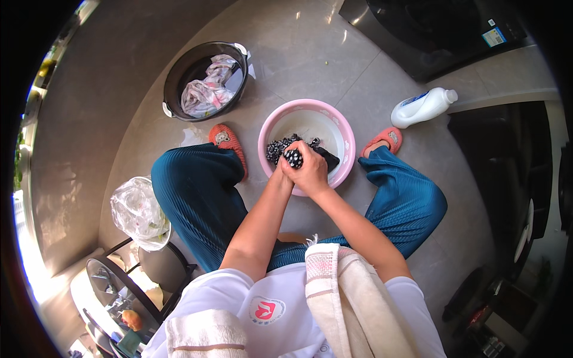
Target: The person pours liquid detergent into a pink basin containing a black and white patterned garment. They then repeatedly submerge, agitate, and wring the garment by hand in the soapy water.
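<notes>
A: State the grip at the pink basin (267,126).
B: Left hand (285,169): clenched on the dotted cloth (293,158), fingers mostly hidden. Right hand (311,170), adjoining: fingers curled closed over the same cloth; a bunched fold protrudes between both hands.
A: Cloth orientation?
B: Inside the basin's rim, long axis roughly left to right; black fabric (330,160) points toward the basin's right wall.

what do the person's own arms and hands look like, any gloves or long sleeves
The left hand and right hand are ungloved. The forearms are bare, with no watch or bracelet visible. The shirt's sleeves are short and white. Any rings are too small to make out.
</notes>
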Available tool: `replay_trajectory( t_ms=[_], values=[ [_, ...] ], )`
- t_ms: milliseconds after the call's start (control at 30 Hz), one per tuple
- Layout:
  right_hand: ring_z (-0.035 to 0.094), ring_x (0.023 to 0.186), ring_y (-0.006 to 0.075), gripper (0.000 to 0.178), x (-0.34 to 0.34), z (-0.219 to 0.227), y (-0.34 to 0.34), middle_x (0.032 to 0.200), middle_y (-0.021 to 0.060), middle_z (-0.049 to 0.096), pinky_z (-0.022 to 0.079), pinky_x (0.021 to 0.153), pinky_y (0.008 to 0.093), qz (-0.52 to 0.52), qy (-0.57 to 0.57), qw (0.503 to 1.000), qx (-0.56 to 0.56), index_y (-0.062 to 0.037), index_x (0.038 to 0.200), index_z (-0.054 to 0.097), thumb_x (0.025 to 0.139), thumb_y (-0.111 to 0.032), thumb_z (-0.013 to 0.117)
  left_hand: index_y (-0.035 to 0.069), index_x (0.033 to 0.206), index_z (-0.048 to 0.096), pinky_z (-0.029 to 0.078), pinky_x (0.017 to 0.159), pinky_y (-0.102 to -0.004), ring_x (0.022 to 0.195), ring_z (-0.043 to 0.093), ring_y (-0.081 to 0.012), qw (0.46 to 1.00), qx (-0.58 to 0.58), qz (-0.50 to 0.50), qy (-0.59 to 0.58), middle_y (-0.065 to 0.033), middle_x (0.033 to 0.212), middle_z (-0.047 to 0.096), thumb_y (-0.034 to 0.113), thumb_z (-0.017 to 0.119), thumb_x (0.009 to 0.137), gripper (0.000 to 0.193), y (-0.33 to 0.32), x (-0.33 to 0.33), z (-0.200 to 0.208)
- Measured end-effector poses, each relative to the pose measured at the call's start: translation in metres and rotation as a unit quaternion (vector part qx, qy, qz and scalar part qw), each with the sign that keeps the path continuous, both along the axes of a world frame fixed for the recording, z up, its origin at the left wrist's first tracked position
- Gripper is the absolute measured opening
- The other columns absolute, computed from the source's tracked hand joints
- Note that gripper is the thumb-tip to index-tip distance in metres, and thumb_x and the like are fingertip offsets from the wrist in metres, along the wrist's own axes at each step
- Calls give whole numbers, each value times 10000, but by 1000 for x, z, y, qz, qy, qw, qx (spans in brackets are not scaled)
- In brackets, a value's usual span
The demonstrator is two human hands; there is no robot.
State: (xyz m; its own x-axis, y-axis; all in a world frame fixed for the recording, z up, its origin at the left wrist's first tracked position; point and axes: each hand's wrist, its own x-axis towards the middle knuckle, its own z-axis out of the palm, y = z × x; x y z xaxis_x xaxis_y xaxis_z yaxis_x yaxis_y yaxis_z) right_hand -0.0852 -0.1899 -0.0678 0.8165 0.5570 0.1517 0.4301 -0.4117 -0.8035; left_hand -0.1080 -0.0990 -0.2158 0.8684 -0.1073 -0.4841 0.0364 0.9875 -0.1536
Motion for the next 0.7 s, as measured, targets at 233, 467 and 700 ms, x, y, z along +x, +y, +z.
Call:
replay_trajectory(
  t_ms=[233,467,700],
  values=[
    [694,931,399,409,72,-39,-2,1026,172,718,544,800,496,-189,29,966,-176,-112,1125,621,831,-364,754,78,1131,703,592,854,-557,946,735,-324,969,80,-75,222,-128,1046,755,410,493,1045,402,-21,16,38],
    [656,993,356,353,-9,2,0,1058,122,645,522,848,465,-69,-14,996,-59,-130,1079,624,816,-298,789,71,1009,669,583,865,-532,942,711,-338,999,16,-51,-8,-160,996,714,365,545,1018,319,12,3,21],
    [671,939,396,339,36,-30,3,1014,150,682,531,791,505,-165,18,983,-82,-83,1024,636,834,-336,758,66,1016,686,629,744,-486,824,728,-312,983,121,-30,136,-142,968,734,270,473,1033,296,-20,8,25]
  ],
)
